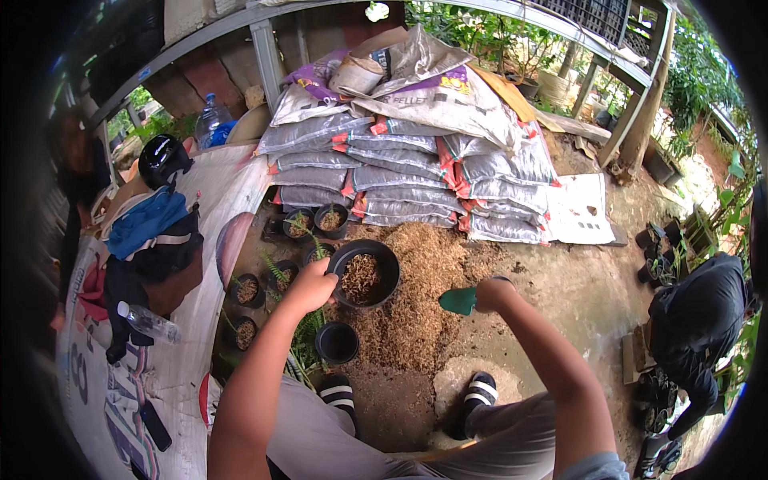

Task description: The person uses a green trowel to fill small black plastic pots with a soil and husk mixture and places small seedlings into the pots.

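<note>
My left hand (311, 285) grips the rim of a black plastic plant pot (389, 279), tilted so that I see into it. Brown husk-like potting medium (360, 279) covers part of its bottom. In my right hand (494, 294) is a green hand trowel (458, 301), its blade pointing left over the edge of a loose heap of the same medium (414, 324). Whether the blade carries anything I cannot tell. Below the held pot, a smaller black pot (337, 343) stands on the ground and looks bare inside. Fern fronds (309, 330) lie beside it.
Several small filled pots (246, 290) stand at left. Stacked filled sacks (402, 162) rise behind the heap. A sheet-covered surface (198, 288) at left bears a water bottle (149, 323), clothes, a phone (155, 425) and a helmet (162, 159). At right another person (699, 318) bends over pots.
</note>
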A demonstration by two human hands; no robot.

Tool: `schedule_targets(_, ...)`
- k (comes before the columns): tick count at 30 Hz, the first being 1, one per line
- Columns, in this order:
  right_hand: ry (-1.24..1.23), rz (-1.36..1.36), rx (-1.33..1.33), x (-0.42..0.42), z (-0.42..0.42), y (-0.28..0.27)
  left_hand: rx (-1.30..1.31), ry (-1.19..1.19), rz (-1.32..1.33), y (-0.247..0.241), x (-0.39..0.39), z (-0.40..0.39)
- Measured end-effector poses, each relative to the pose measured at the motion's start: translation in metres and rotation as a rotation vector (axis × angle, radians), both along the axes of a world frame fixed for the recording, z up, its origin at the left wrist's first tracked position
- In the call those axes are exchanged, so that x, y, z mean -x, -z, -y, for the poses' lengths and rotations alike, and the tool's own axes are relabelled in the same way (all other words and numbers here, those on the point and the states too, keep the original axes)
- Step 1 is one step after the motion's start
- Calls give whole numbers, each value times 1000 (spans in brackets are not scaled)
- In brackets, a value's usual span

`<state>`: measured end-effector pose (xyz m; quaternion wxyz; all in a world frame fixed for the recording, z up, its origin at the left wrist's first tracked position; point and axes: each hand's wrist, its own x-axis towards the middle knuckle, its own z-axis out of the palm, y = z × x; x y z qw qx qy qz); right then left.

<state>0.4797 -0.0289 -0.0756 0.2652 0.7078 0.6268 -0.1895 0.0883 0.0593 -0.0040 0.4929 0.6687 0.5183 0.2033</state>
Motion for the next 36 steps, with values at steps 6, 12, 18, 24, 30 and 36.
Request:
schedule_targets(6,288,-302,-204,60,-14,118,-10,-20,118,0,22,-9)
schedule_targets(12,544,-352,-222,114,-36,149,-365,-24,-498,-21,13,7)
schedule_targets(18,722,-469,-324,104,14,172,-290,73,-517,-21,11,-3)
schedule_targets(24,836,-517,-523,145,105,220,-286,78,-506,-14,15,1)
schedule_targets(30,875,-525,-706,138,113,235,-296,116,-530,-19,11,9)
schedule_targets(36,861,-555,-863,126,83,199,-274,96,-495,-12,12,16)
